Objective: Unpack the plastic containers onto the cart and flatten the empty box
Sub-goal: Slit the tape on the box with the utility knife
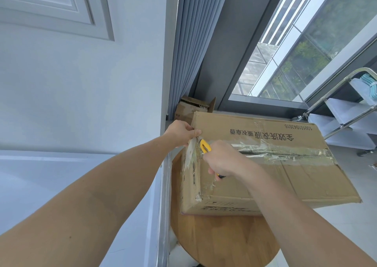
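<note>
A large brown cardboard box stands on a round wooden table, its top seam covered with clear tape. My left hand grips the box's top left corner, thumb on the top edge, beside a loose strip of tape. My right hand holds a yellow utility knife, whose tip meets the taped seam at the left end of the box. The box flaps are closed; its contents are hidden.
A smaller open cardboard box sits behind, against grey curtains. A metal cart with white shelves stands at the right below the window. A white wall and door panel fill the left side.
</note>
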`<state>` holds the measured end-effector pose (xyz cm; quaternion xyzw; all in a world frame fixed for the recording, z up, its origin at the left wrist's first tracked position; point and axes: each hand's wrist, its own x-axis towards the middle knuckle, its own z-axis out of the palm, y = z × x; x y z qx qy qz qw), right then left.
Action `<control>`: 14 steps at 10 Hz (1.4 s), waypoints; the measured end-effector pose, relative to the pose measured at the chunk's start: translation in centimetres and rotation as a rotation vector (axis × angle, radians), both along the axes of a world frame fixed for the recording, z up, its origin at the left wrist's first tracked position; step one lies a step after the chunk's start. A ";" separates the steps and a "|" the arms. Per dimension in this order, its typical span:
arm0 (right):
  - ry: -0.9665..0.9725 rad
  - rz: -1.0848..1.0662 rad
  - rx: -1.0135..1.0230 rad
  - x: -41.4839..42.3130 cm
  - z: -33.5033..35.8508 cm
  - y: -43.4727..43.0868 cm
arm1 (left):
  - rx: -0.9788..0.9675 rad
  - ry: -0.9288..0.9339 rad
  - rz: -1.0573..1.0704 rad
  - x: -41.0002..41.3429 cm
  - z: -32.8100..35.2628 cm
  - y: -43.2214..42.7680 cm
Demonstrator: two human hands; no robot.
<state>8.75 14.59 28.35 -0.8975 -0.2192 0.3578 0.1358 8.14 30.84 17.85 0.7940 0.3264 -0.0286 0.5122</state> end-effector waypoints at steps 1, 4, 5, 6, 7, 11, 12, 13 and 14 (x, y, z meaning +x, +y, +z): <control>-0.015 -0.006 -0.002 -0.2 -0.3 -0.1 | -0.013 -0.005 0.003 -0.1 0.1 0.0; 0.002 -0.013 0.007 -0.3 -0.3 -0.1 | -0.015 -0.006 0.003 -0.1 0.4 -0.1; 0.000 -0.017 -0.001 -0.2 -0.3 0.0 | -0.012 -0.004 0.001 -0.1 0.4 -0.1; 0.016 -0.030 -0.001 -0.1 0.0 0.1 | 0.002 0.000 0.000 -0.1 0.2 0.0; 0.042 -0.022 -0.013 0.1 0.5 0.3 | 0.007 0.005 -0.011 0.0 0.2 0.1; 0.050 0.073 -0.111 -0.8 1.9 0.5 | 0.004 -0.006 -0.022 -0.3 0.9 0.1; 0.020 0.083 -0.126 -1.2 2.0 0.0 | 0.004 -0.016 -0.017 -0.2 0.9 0.0; 0.030 0.062 -0.109 -1.4 2.0 -0.2 | 0.014 -0.010 -0.019 -0.1 0.9 -0.1; 0.023 0.061 -0.105 -1.8 2.0 -0.3 | 0.025 -0.003 -0.021 -0.3 1.0 0.0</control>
